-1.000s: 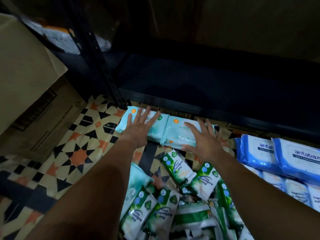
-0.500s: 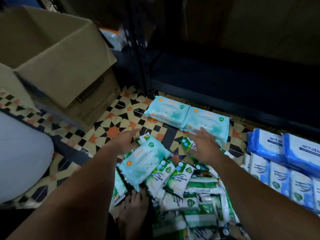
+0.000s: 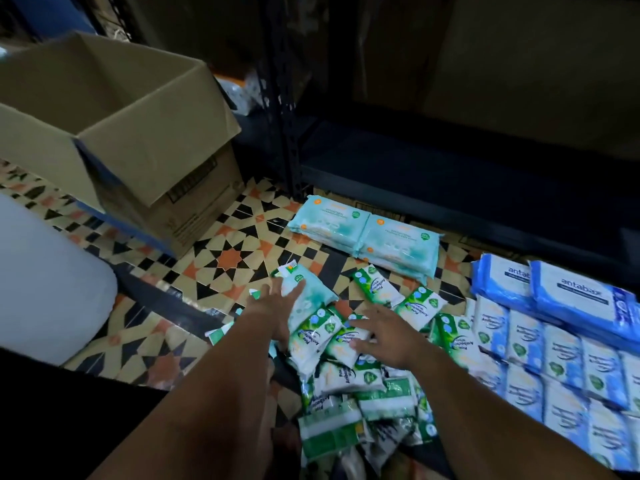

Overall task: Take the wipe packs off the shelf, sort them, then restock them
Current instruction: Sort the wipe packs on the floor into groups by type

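Note:
Two pale teal wipe packs lie side by side on the patterned floor in front of the dark bottom shelf. A third teal pack lies tilted on top of a heap of green-and-white packs. My left hand rests on the left edge of that third pack with fingers spread. My right hand hovers flat over the green-and-white heap, fingers apart, holding nothing. Blue packs and rows of white-and-blue packs are lined up at the right.
An open cardboard box stands at the left, beside the shelf's black upright post. A white rounded object sits at the far left edge. Bare tiled floor lies between the box and the packs.
Both hands pulled back from the two teal packs by the shelf to the heap. The left hand now touches the third teal pack; the view has swung left, showing the box.

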### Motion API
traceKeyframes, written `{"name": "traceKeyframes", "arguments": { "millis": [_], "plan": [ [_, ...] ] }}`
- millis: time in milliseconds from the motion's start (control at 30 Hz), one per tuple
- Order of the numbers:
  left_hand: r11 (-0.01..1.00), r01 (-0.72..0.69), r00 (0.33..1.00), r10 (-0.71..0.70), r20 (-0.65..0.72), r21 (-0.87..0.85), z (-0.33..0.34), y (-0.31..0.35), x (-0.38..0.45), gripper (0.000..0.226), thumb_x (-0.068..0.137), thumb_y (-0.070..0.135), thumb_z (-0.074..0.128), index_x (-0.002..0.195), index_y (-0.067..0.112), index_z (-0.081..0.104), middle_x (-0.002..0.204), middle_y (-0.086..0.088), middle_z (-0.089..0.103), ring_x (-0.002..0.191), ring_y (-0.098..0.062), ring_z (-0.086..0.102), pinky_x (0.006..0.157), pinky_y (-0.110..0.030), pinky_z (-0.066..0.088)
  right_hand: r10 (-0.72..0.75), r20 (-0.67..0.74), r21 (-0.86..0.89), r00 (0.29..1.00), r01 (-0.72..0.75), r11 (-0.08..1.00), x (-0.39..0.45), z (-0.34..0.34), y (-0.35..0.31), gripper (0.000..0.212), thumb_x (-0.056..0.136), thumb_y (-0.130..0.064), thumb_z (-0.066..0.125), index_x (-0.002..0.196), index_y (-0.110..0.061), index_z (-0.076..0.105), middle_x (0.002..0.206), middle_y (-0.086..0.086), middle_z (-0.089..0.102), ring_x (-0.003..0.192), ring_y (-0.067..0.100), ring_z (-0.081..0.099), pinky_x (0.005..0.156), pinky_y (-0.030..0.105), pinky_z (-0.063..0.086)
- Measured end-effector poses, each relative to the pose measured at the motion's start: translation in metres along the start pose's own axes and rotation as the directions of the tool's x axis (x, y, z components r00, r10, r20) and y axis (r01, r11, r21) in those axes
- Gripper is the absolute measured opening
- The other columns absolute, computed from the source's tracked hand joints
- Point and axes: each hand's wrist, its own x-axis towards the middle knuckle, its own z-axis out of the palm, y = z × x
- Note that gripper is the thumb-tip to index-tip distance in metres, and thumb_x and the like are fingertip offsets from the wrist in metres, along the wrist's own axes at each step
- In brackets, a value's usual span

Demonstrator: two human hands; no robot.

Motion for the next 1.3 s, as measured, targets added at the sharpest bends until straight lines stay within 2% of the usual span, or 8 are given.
{"name": "traceKeyframes", "arguments": {
  "millis": [167,267,367,500,733,900,1067,1300],
  "plan": [
    [0.97,0.07,0.992,-0.093,-0.089,-0.234,0.003,0.008,-0.012,0.142,0.066,0.013,0.086,0.152,0.049,-0.021,0.166,-0.016,-0.012,0.151,-0.045,-0.003,0.115,-0.07,0.018,0.091,-0.082,0.089,0.992,-0.084,0.993,-0.01,0.015,-0.002,0.056,0.097,-0.063,0.048,0.148,-0.043,0.044,0.165,-0.001,0.024,0.153,0.032,0.012,0.121,0.051,0.019],
    [0.869,0.095,0.967,-0.196,-0.161,-0.486,0.012,0.003,-0.013,0.142,0.058,0.0,0.076,0.152,0.054,-0.014,0.165,-0.01,-0.001,0.15,-0.042,0.002,0.112,-0.07,0.023,0.106,-0.095,0.183,0.99,-0.087,0.979,-0.022,0.014,0.005,0.054,0.1,-0.052,0.054,0.151,-0.036,0.044,0.164,0.003,0.026,0.153,0.029,0.016,0.122,0.045,0.018],
    [0.784,0.106,0.949,-0.263,-0.173,-0.611,0.019,-0.008,-0.013,0.142,0.054,0.0,0.074,0.151,0.057,-0.013,0.166,-0.012,-0.001,0.151,-0.042,0.001,0.11,-0.071,0.027,0.117,-0.172,0.278,0.978,-0.066,0.958,-0.03,0.008,0.016,0.048,0.099,-0.039,0.061,0.145,-0.026,0.054,0.152,0.006,0.044,0.142,0.025,0.038,0.113,0.037,0.032],
    [0.824,0.148,0.942,-0.286,-0.174,-0.548,0.018,-0.019,-0.015,0.141,0.057,0.005,0.077,0.153,0.053,-0.013,0.163,-0.009,0.003,0.148,-0.039,0.009,0.111,-0.066,0.026,0.196,-0.268,0.306,0.943,-0.109,0.946,-0.031,0.003,0.033,0.035,0.094,-0.023,0.069,0.128,-0.017,0.069,0.125,0.005,0.069,0.11,0.02,0.064,0.094,0.029,0.048],
    [0.857,0.154,0.974,-0.216,-0.072,-0.492,0.016,-0.021,-0.002,0.133,0.066,0.022,0.084,0.155,0.05,-0.011,0.165,-0.014,-0.012,0.15,-0.043,-0.008,0.113,-0.069,0.016,0.258,-0.283,0.376,0.924,-0.141,0.916,-0.036,0.007,0.052,0.015,0.091,-0.023,0.074,0.104,-0.018,0.079,0.109,0.0,0.073,0.104,0.018,0.064,0.094,0.033,0.05],
    [0.848,0.135,0.948,-0.261,-0.181,-0.512,0.014,-0.015,0.012,0.101,0.07,0.063,0.081,0.148,0.037,0.022,0.152,-0.019,0.028,0.142,-0.045,0.025,0.114,-0.058,0.025,0.218,-0.289,0.365,0.932,-0.103,0.925,-0.034,0.007,0.055,0.011,0.089,-0.024,0.077,0.098,-0.019,0.081,0.101,-0.002,0.071,0.093,0.016,0.065,0.088,0.037,0.053],
    [0.853,0.095,0.905,-0.288,-0.312,-0.513,0.01,-0.013,0.015,0.121,0.051,0.051,0.091,0.148,0.032,0.022,0.128,-0.015,0.051,0.117,-0.039,0.051,0.099,-0.048,0.045,0.244,-0.304,0.39,0.921,-0.113,0.914,-0.035,0.009,0.052,0.011,0.088,-0.027,0.077,0.098,-0.023,0.082,0.095,-0.008,0.071,0.091,0.013,0.065,0.09,0.039,0.054],
    [0.964,-0.11,0.881,-0.018,-0.473,-0.241,-0.034,0.01,0.04,0.134,0.047,0.049,0.091,0.157,0.025,0.019,0.149,-0.007,0.04,0.134,-0.03,0.039,0.112,-0.053,0.032,0.292,-0.397,0.26,0.87,-0.199,0.945,-0.029,0.006,0.055,0.009,0.085,-0.04,0.076,0.092,-0.035,0.077,0.089,-0.014,0.068,0.106,0.019,0.044,0.085,0.032,0.031]
  ]
}}
